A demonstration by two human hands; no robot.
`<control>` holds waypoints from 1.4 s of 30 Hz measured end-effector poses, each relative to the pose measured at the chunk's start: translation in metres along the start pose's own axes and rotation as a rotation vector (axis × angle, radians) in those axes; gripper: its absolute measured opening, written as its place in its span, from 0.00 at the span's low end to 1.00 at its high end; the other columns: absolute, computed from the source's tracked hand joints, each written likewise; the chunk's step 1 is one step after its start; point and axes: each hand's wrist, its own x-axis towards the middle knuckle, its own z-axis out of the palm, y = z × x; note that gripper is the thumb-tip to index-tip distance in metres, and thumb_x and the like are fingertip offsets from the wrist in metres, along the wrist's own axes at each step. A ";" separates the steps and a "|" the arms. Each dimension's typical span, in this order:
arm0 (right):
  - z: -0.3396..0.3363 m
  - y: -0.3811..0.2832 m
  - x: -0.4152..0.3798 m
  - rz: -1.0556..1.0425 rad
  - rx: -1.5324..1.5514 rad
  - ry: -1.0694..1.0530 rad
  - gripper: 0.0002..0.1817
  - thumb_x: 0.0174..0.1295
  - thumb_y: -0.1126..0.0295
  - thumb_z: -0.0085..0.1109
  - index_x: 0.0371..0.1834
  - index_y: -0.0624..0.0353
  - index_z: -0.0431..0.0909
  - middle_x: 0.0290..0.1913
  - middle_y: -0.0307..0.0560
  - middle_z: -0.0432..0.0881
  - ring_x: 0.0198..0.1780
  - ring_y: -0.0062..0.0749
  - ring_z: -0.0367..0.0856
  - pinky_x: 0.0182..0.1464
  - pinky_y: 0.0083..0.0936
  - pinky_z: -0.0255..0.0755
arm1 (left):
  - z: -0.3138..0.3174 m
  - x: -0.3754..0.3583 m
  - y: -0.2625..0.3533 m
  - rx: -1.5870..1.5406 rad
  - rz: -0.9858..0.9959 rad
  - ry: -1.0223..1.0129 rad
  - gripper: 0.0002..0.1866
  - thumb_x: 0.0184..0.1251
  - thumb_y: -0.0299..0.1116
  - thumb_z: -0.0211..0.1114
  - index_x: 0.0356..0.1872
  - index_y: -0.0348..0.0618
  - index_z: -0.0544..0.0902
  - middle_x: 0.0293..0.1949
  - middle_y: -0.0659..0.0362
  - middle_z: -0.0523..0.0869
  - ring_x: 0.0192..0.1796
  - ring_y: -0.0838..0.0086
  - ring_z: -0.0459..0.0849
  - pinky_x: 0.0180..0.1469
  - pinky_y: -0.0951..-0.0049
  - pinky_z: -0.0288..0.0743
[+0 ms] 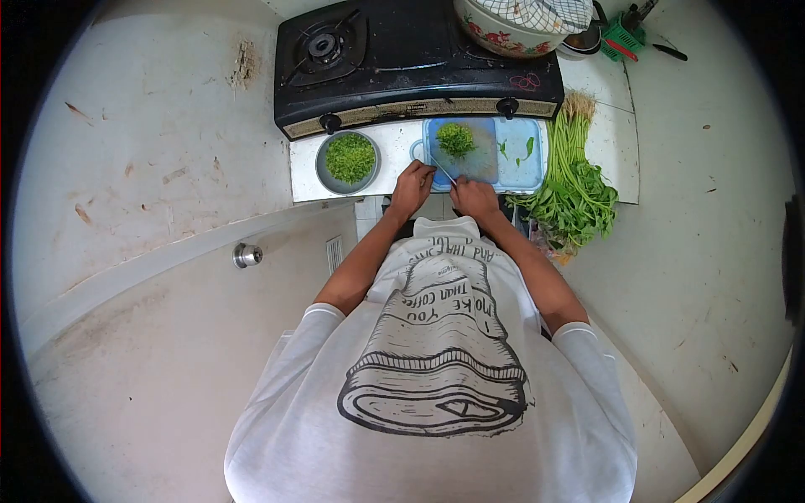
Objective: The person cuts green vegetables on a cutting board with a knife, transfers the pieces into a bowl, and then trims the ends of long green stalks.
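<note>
My right hand (475, 198) is closed round the handle of a knife (444, 170), whose blade points up and left over the blue cutting board (521, 173). Beside the blade tip, at the board's lower left edge, my left hand (413, 188) has its fingers pressed together; whatever they hold is too small to make out. A pile of chopped greens (455, 140) lies on the board above the blade, and a few loose leaves (529, 148) lie on its right part. Left of the board, a grey bowl (319, 172) holds more chopped greens (350, 158).
A black two-burner stove (402, 67) stands behind the board, with a floral pot (503, 38) at its right. A large bunch of leafy stems (574, 168) lies right of the board, overhanging the counter edge. A green basket (622, 38) with utensils stands at the back right.
</note>
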 end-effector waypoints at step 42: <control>-0.009 -0.003 -0.002 -0.007 -0.044 -0.045 0.18 0.72 0.57 0.54 0.38 0.63 0.81 0.28 0.62 0.88 0.32 0.56 0.90 0.38 0.50 0.84 | 0.008 0.000 -0.006 0.000 0.015 0.018 0.09 0.63 0.21 0.69 0.43 0.37 0.91 0.40 0.48 0.87 0.41 0.53 0.89 0.47 0.59 0.83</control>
